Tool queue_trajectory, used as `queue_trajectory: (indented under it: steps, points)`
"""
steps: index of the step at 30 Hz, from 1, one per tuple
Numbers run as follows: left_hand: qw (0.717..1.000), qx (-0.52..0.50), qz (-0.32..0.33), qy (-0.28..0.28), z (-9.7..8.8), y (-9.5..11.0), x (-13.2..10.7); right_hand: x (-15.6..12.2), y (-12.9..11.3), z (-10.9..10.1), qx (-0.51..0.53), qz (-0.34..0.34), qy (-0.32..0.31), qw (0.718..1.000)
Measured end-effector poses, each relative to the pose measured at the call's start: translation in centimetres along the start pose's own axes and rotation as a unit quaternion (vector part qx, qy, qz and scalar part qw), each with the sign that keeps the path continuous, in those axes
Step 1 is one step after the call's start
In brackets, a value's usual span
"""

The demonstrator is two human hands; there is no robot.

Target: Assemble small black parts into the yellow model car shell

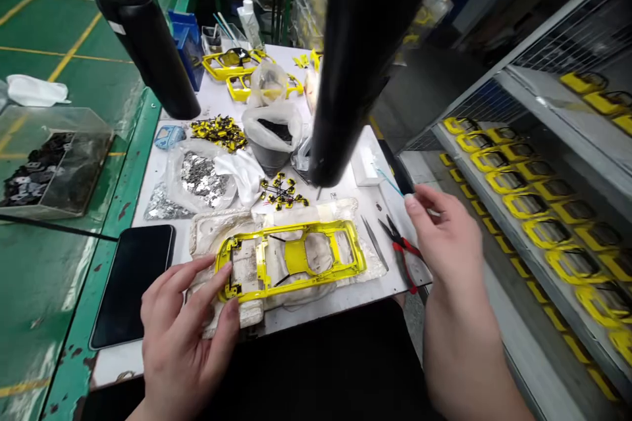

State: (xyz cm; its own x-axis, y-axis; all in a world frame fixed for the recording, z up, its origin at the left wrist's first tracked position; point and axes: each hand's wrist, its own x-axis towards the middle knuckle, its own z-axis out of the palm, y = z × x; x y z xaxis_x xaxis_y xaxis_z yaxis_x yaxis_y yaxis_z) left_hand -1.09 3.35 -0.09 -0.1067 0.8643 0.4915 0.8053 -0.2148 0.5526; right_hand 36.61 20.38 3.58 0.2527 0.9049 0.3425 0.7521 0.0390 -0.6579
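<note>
My left hand (190,322) holds the left end of a yellow plastic model car body (295,256), its thumb at the near edge and its fingertips on the end. The body lies underside up in an off-white moulded cradle (207,230). Off to the right, my right hand (447,230) is closed on a slim black handle (399,171); most of it is hidden or blurred. Below that hand lie red-handled pliers (405,253). Tweezers (374,243) rest between the pliers and the cradle.
Two black cylindrical tools (148,46) hang overhead. Behind the cradle are a bag of metal pieces (200,177), a lined tub of black parts (271,135) and small yellow-black parts (217,131). A phone (133,286) lies left; a rack (523,210) of yellow bodies stands right.
</note>
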Motion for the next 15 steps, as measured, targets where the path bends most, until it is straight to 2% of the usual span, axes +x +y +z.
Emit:
queue_trajectory:
  steps: [5,9,15]
  points:
    - [1.000,0.002,0.012,-0.004,0.0,-0.2,-0.1,-0.1,1.2,1.3,0.072,0.068,-0.090,0.991]
    - [1.000,0.005,0.011,-0.002,0.1,-0.2,0.0,-0.2,0.6,2.0,0.129,0.078,-0.098,0.984]
    - [1.000,0.006,-0.002,0.001,0.1,0.2,0.1,-0.4,0.0,2.1,0.109,0.085,-0.108,0.985]
